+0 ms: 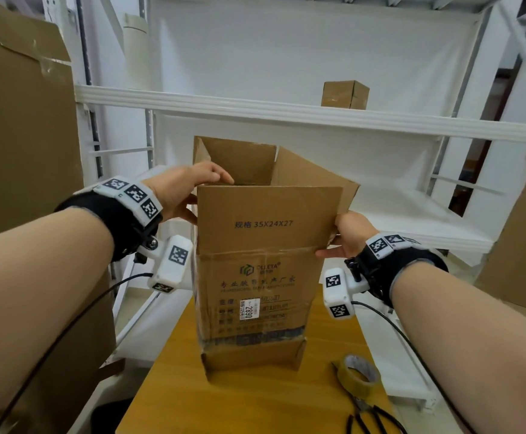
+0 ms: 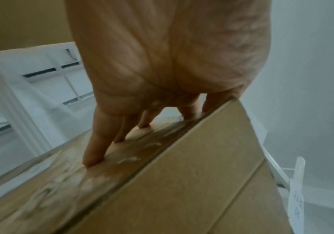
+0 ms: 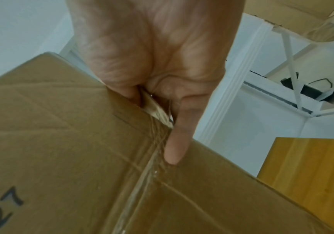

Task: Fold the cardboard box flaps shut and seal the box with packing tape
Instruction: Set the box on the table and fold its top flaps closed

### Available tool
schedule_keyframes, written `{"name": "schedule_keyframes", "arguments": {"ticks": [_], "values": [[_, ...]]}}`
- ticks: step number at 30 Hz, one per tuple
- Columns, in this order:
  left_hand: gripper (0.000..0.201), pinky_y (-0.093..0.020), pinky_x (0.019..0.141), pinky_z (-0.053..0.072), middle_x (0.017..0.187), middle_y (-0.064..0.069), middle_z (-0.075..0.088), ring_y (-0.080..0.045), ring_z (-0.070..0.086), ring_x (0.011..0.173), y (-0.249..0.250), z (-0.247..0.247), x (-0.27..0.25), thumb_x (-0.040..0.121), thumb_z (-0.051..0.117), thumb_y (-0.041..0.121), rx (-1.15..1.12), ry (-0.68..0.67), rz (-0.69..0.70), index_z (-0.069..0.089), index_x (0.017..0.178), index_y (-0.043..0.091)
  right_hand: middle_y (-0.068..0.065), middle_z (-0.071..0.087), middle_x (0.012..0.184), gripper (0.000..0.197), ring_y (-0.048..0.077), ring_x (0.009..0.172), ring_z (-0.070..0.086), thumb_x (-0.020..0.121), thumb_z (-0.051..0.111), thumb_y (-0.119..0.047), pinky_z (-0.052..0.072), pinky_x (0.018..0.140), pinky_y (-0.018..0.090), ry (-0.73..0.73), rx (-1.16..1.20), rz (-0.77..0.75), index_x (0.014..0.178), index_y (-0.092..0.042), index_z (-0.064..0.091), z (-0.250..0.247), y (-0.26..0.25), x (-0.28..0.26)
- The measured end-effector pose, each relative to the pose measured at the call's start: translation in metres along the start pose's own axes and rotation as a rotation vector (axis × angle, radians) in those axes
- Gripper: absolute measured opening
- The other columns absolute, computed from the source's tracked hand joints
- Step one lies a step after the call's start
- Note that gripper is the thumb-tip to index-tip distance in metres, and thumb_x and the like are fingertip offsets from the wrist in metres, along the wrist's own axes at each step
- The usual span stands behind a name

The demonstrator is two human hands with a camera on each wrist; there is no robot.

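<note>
At the table (image 1: 167, 386), right hand (image 1: 351, 233) grips box (image 1: 264, 277); left hand (image 1: 180, 189) seemingly presses it.

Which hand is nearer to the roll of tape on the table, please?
Right. The right hand grips the box at its right edge, above the tape roll; the left hand presses its left side, farther away.

box (image 1: 255, 277) on table (image 1: 174, 371), tape roll (image 1: 360, 375) right of it
</note>
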State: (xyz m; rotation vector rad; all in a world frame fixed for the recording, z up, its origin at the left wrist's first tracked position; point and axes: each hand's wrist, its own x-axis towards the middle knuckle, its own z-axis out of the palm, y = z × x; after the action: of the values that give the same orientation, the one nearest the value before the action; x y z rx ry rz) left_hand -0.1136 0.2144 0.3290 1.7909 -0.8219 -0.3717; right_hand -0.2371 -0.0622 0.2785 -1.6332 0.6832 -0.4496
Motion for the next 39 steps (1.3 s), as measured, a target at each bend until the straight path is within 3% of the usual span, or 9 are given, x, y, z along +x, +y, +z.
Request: {"name": "schedule_keyframes", "arguments": {"ticks": [3,5,7,11,15,24,29,33,39], "values": [[0.08,-0.048,0.076,0.058,0.105,-0.009,0.065,-0.03,0.067,0.097,-0.004,-0.004,-0.001,0.071,0.051,0.083,-0.045,-0.034,0.026,0.063,0.113,0.016,0.015,0.058,0.11,0.014,0.035,0.086,0.062,0.103,0.04,-0.004,0.062,0.072,0.053,0.0,0.02,0.007,0.102,-0.008,0.054,0.002,0.0,0.003],[0.094,-0.047,0.077,0.058,0.107,-0.005,0.064,-0.03,0.066,0.102,-0.006,-0.003,-0.004,0.053,0.06,0.089,-0.075,-0.066,0.049,0.062,0.116,0.02,0.017,0.057,0.109,0.014,0.038,0.088,0.062,0.102,0.041,-0.003,0.061,0.079,0.055,0.019,0.04,0.009,0.107,-0.008,0.053,0.0,0.001,0.004],[0.091,-0.051,0.084,0.056,0.114,-0.004,0.057,-0.031,0.06,0.11,-0.007,0.002,-0.006,0.052,0.068,0.081,-0.028,-0.087,0.065,0.054,0.122,0.024,0.016,0.053,0.103,0.013,0.04,0.086,0.06,0.101,0.041,-0.002,0.06,0.077,0.057,0.04,0.059,0.014,0.104,-0.009,0.052,-0.001,0.002,0.005],[0.088,-0.053,0.085,0.056,0.123,-0.003,0.052,-0.026,0.064,0.107,-0.005,0.009,-0.007,0.052,0.091,0.042,0.07,-0.095,0.089,0.044,0.125,0.025,0.014,0.048,0.101,0.014,0.041,0.083,0.055,0.102,0.039,-0.005,0.058,0.042,0.044,0.069,0.114,0.022,0.098,-0.011,0.05,0.001,0.002,0.003],[0.064,-0.053,0.08,0.058,0.113,-0.007,0.056,-0.03,0.065,0.099,-0.012,0.01,-0.005,0.073,0.081,0.005,0.11,0.048,0.102,0.04,0.121,0.014,0.008,0.049,0.098,0.018,0.032,0.083,0.058,0.103,0.036,-0.014,0.06,0.046,0.037,0.024,0.172,-0.014,0.097,-0.017,0.053,0.008,0.009,0.004],[0.047,-0.055,0.075,0.058,0.104,-0.013,0.062,-0.032,0.066,0.092,-0.001,0.013,0.003,0.076,0.078,0.0,0.043,0.133,0.163,0.046,0.105,0.019,0.011,0.049,0.101,0.027,0.033,0.087,0.059,0.099,0.044,-0.032,0.05,0.036,0.025,0.127,0.174,-0.058,0.112,-0.013,0.058,0.008,0.004,0.016],[0.049,-0.058,0.075,0.057,0.114,-0.019,0.061,-0.037,0.066,0.098,0.009,0.017,0.009,0.075,0.078,-0.002,0.035,0.088,0.172,0.044,0.104,0.019,0.011,0.046,0.093,0.019,0.032,0.08,0.056,0.1,0.041,-0.029,0.046,0.033,0.023,0.157,0.164,-0.048,0.096,-0.015,0.053,0.0,0.005,0.023],[0.048,-0.055,0.075,0.058,0.107,-0.012,0.061,-0.038,0.065,0.1,-0.006,0.019,0.011,0.076,0.076,-0.004,0.014,0.119,0.138,0.044,0.102,0.02,0.011,0.051,0.106,0.027,0.034,0.09,0.059,0.098,0.039,-0.027,0.05,0.036,0.025,0.117,0.165,-0.025,0.116,-0.015,0.055,0.003,0.012,0.026],[0.048,-0.055,0.077,0.058,0.105,-0.01,0.06,-0.037,0.064,0.1,-0.014,0.016,0.013,0.076,0.075,-0.007,-0.024,0.127,0.145,0.045,0.102,0.021,0.013,0.057,0.119,0.026,0.035,0.102,0.063,0.097,0.038,-0.029,0.049,0.037,0.024,0.104,0.152,-0.023,0.113,-0.018,0.056,0.009,0.013,0.025]]}}
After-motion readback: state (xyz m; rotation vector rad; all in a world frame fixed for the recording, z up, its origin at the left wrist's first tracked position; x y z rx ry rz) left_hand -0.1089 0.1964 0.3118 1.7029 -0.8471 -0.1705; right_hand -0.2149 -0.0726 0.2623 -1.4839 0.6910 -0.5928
